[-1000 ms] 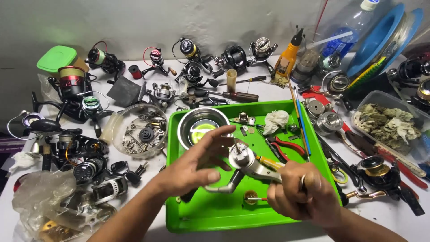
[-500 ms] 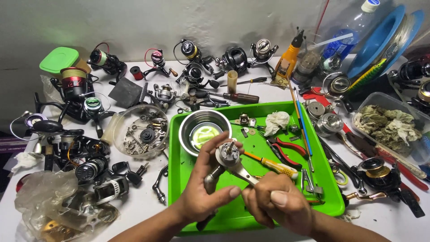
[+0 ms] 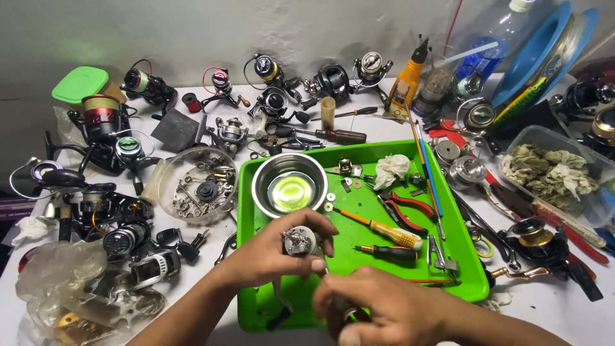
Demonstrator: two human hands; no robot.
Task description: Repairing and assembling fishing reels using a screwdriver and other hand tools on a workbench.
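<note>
The reel body (image 3: 298,242), earlier held higher, is now gripped lower by left-hand fingers (image 3: 318,263) over the green tray (image 3: 359,157), the right hand (image 3: 378,307) closed on a tool below, so disassembly is judged ongoing.

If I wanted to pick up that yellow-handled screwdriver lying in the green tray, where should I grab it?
Probably by the yellow handle of the yellow-handled screwdriver, pinched from above across its width. It lies flat on the green tray, handle to the right, thickest there; the thin shaft points up-left toward the steel bowl. A black-handled screwdriver lies close below.

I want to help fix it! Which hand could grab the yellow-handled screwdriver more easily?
Probably the right hand: it sits nearer the yellow-handled screwdriver on the green plastic tray, while the left hand grips the small metal reel body.
</note>
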